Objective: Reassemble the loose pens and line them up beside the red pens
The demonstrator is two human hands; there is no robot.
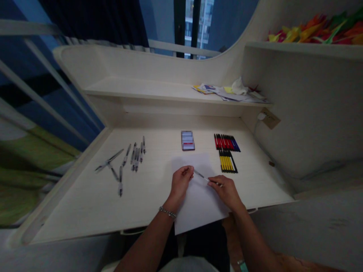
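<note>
Above a white sheet of paper (pixel 198 211), a thin pen refill (pixel 201 175) with a dark stretch and a whitish section spans the gap between my hands. My left hand (pixel 181 183) is closed, its fingertips pinching the refill's far left end. Fingers of my right hand (pixel 226 189) are closed round the other end, where a small piece pokes out past the fingers; whether that is a separate part I cannot tell. Nearest on the right lie yellow-barrelled pens (pixel 226 161) in a row, with red-barrelled pens (pixel 224 142) and a few blue ones behind them.
Several clear pens (pixel 136 156) lie scattered on the left of the white desk (pixel 96 211). A phone (pixel 187 140) lies beyond the paper. Papers (pixel 224 91) rest on the back shelf, and colourful folded paper (pixel 314 30) fills the upper right shelf.
</note>
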